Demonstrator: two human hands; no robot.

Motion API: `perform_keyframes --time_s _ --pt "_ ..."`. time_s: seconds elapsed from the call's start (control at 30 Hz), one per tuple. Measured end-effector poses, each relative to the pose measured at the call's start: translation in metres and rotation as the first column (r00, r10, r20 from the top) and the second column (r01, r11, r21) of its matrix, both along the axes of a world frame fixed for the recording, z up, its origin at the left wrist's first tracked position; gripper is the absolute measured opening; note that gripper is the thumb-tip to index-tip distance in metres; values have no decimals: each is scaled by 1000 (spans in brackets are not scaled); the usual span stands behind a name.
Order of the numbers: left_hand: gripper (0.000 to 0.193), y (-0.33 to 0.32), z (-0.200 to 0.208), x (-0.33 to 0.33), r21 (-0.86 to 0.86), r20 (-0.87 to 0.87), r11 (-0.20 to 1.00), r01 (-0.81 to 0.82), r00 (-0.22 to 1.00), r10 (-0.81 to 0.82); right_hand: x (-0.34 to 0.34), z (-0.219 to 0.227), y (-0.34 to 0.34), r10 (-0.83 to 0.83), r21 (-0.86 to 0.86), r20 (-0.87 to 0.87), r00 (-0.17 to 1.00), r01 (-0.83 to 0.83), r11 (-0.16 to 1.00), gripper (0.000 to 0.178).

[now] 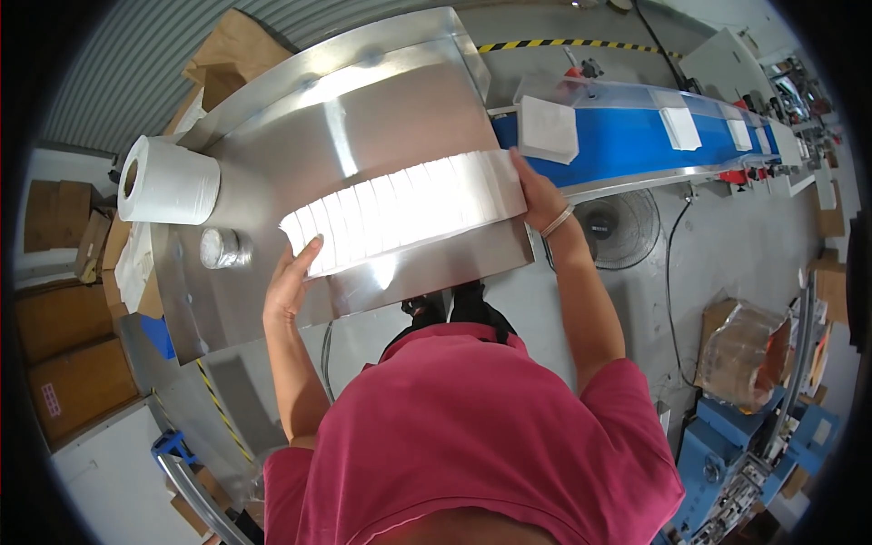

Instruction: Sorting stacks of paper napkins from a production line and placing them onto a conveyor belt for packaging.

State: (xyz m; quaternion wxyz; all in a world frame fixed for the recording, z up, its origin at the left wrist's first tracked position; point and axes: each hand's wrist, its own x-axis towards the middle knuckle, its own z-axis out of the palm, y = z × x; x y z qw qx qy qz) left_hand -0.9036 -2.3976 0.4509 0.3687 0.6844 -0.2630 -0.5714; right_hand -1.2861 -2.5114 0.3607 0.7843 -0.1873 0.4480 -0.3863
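A long row of white folded paper napkins [400, 213] stands on edge across the front of the shiny metal table [400, 113]. My left hand [295, 277] presses against the row's left end, with the thumb over its near face. At the other end, my right hand [541, 195] is wrapped round the last napkins, so the row is squeezed between both hands. Dark lines split the row into several bundles. Whether its underside touches the metal cannot be made out. Just beyond my right hand, a white napkin stack [548, 130] lies at the near end of the blue conveyor belt [618, 136].
On the table's left stand a large white paper roll [186, 182] and a small clear-wrapped roll [220, 247]. More white stacks [679, 129] sit along the belt. A floor fan [613, 227] is beneath it. Cartons [77, 391] line the left; a blue machine [718, 463] stands lower right.
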Motion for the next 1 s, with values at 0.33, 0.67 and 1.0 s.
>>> perform_keyframes --time_s 0.33,0.67,1.0 --pt "78 -5 -5 0 12 -2 999 36 999 -36 30 35 5 64 -207 -537 841 -204 957 44" --pt "81 -8 -3 -15 5 -35 998 58 998 -58 19 -15 -6 -35 -338 -58 998 13 941 64" --pt "82 -11 -3 -24 29 14 996 85 996 -85 31 19 6 23 -185 -455 890 -119 975 57"
